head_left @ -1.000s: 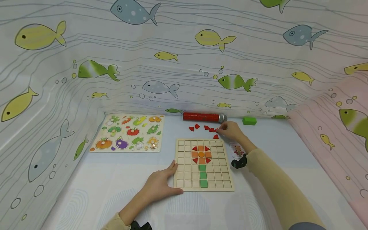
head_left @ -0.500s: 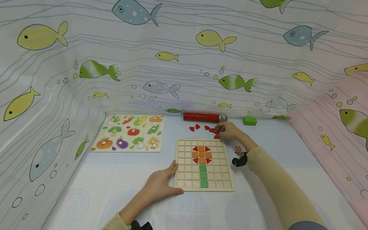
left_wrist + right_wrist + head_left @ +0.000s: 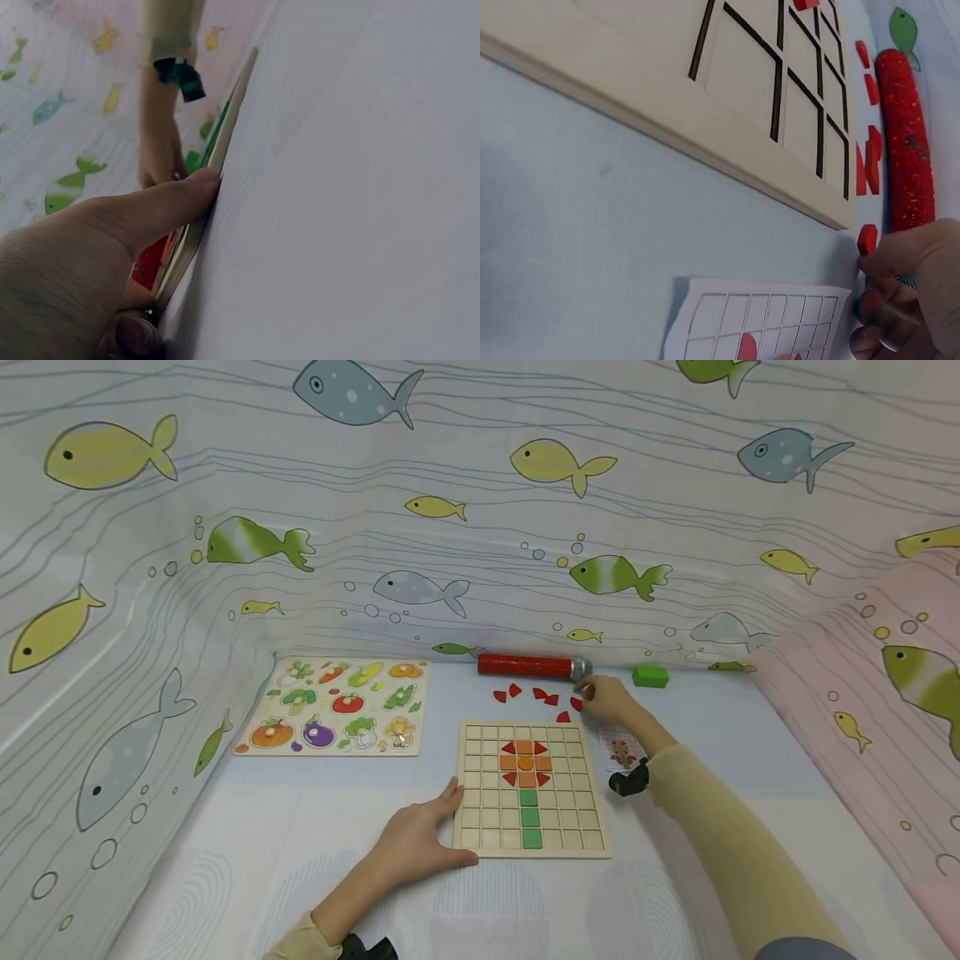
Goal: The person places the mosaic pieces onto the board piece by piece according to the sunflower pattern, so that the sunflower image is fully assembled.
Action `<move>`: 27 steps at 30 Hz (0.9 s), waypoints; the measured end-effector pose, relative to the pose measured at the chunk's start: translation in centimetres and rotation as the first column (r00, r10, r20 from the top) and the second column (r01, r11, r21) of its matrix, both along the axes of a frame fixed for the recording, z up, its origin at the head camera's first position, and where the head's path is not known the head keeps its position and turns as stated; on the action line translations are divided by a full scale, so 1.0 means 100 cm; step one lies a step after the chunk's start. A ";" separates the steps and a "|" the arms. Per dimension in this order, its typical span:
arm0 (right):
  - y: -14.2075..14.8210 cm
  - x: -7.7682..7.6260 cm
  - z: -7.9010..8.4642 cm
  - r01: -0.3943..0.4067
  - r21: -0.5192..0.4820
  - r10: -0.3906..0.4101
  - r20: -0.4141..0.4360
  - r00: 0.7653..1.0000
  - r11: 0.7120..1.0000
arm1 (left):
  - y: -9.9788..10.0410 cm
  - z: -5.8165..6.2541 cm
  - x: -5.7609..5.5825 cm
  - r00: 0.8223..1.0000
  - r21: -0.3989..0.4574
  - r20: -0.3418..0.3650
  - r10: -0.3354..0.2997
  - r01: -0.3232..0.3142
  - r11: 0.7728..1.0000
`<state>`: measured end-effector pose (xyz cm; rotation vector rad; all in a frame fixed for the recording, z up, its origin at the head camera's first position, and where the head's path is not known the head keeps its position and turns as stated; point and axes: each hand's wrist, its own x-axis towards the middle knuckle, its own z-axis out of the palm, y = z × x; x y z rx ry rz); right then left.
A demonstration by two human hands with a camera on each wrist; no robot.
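Observation:
The left hand (image 3: 415, 843) holds the near left corner of a wooden grid board (image 3: 488, 817), its thumb (image 3: 169, 202) along the near edge and its fingers at the left side. On the board, orange squares (image 3: 507, 763) and red triangles (image 3: 542, 779) surround an orange disc (image 3: 525, 763), above a column of green squares (image 3: 529, 817). Beyond the board's far right corner, the right hand (image 3: 606, 700) pinches a red fan-shaped piece (image 3: 577, 703) at its fingertips, low over the table. Several similar red pieces (image 3: 551, 700) lie to its left.
A red glittery tube (image 3: 525, 665) with a silver end lies along the back wall. Right of it sits a green block (image 3: 650, 676). A vegetable puzzle board (image 3: 281, 723) is at the left. A printed pattern card (image 3: 621, 750) lies under the right forearm.
The right hand has shifted slightly right, and the red piece at its fingertips has moved right, away from the other pieces. The left hand and the grid board have stayed in place.

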<state>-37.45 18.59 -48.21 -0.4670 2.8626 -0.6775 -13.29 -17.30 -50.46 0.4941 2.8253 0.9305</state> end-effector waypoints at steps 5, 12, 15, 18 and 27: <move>0.004 -0.002 0.001 -0.100 0.011 0.099 0.067 0.993 0.995 | 0.000 0.001 0.001 1.000 0.000 0.013 0.002 -0.002 1.000; 0.002 -0.002 -0.001 -0.067 0.014 0.066 0.048 0.997 0.998 | 0.000 -0.001 0.001 1.000 -0.004 -0.002 0.004 -0.004 1.000; 0.001 -0.001 -0.002 -0.063 -0.007 0.063 0.040 0.997 0.998 | 0.000 -0.002 0.000 1.000 -0.005 -0.009 0.004 -0.004 1.000; 0.001 0.000 -0.003 -0.082 -0.022 0.082 0.017 0.996 0.996 | 0.000 -0.002 0.000 1.000 -0.006 -0.010 0.004 -0.004 1.000; 0.003 0.006 -0.001 -0.093 -0.035 0.091 -0.038 0.995 0.995 | 0.000 -0.001 0.000 1.000 -0.009 -0.006 0.004 -0.004 1.000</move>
